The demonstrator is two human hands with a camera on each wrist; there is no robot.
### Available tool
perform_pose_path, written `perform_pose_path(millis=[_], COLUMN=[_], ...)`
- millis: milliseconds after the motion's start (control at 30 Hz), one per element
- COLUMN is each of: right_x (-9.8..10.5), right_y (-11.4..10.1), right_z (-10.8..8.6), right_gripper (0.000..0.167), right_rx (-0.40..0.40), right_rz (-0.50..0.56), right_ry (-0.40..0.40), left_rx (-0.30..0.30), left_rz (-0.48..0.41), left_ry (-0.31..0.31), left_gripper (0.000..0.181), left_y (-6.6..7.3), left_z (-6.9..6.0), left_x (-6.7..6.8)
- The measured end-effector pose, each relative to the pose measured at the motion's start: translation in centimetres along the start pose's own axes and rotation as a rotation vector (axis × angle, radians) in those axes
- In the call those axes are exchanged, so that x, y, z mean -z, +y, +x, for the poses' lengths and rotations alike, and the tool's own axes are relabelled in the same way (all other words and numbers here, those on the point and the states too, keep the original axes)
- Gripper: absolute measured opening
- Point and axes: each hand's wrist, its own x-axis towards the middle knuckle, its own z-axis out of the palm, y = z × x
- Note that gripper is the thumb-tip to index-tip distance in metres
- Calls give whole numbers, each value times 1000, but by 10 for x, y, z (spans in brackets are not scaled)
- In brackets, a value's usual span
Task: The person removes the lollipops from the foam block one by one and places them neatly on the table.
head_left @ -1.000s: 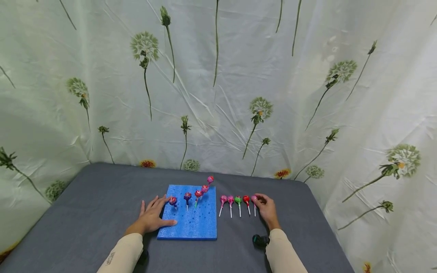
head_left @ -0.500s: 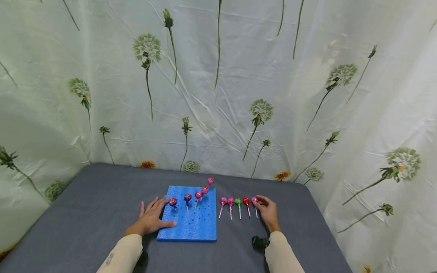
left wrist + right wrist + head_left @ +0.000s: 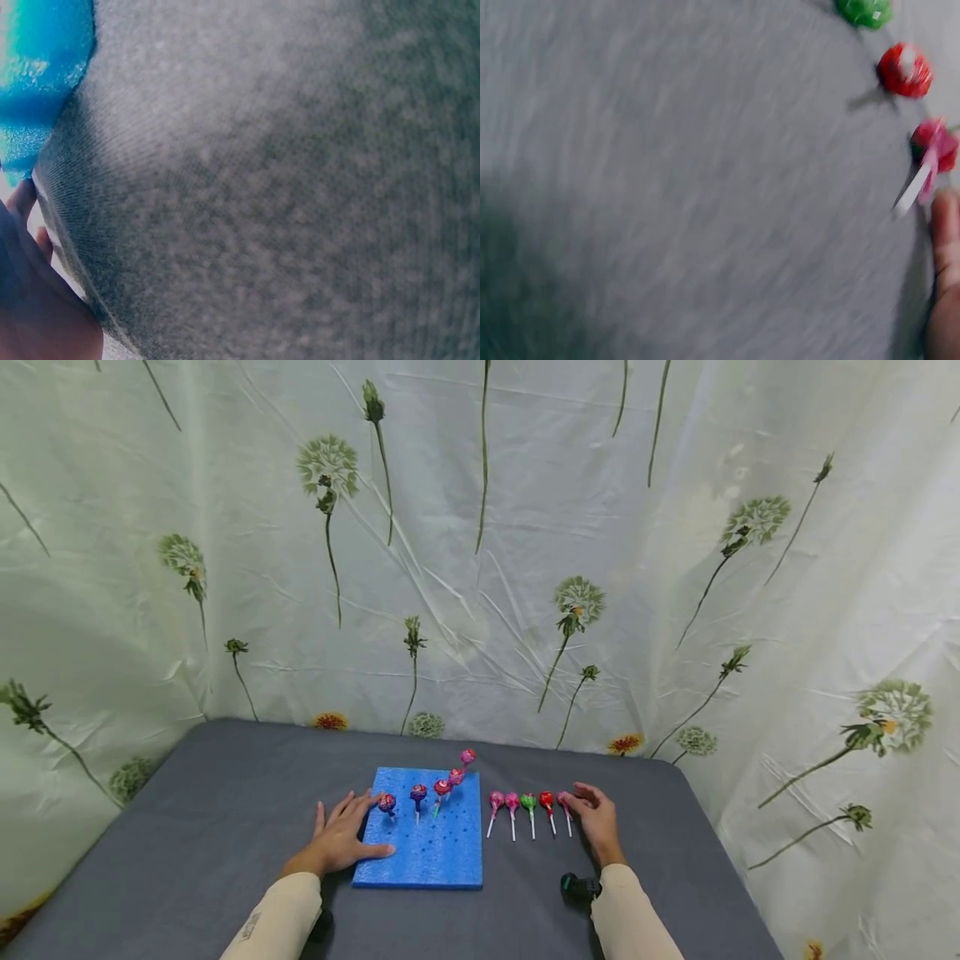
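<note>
My left hand [image 3: 337, 838] rests with spread fingers on the left edge of a blue foam board [image 3: 420, 864]; its thumb lies on the board's top. Several wrapped lollipops stand in the board, among them a purple one [image 3: 418, 793] and a red one [image 3: 442, 787]. To the right, my right hand [image 3: 599, 823] pinches the head of a pink lollipop [image 3: 934, 145] at the end of a row on the table. In the right wrist view the thumb shows beside its white stick; the other fingers are out of that view.
Left of the pinched lollipop lie a red lollipop [image 3: 547, 800], a green lollipop [image 3: 528, 802] and two pink ones on the grey tabletop [image 3: 675, 843]. A black device [image 3: 577, 887] shows at the right wrist. A curtain with dandelion prints [image 3: 480, 610] hangs behind the table.
The right fingers stay at the end pink lollipop, whose stick has tilted slightly, its lower end swinging right. My left hand keeps its place on the board. The head view has shifted slightly.
</note>
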Motion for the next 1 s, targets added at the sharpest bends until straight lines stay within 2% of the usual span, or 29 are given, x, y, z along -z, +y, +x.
perform_pose_path(millis=[133,267,400,533,800,1000], right_x=[-1,-5,-16,-32,-67,-89], right_y=[-13,-32,-51,-65,-83,-91], right_z=[2,3,3,1,-3,-4], right_gripper=[35,33,34,35,38,36], right_rx=[1,44,89,144,183,251], right_rz=[-61,-157,-224,-224,-150,-90], right_ry=[13,47,46,-9,-162,-267], left_rx=[0,10,19,22,22,19], left_rz=[1,5,-3,-14,-11,-9], left_ry=[-2,-3,-9,-21,-3,4], left_gripper=[104,104,105,105,105,105], left_y=[1,2,3,4,4,3], left_z=[0,-1,-1,1,-1,-1], left_x=[0,1,1,1,2,2])
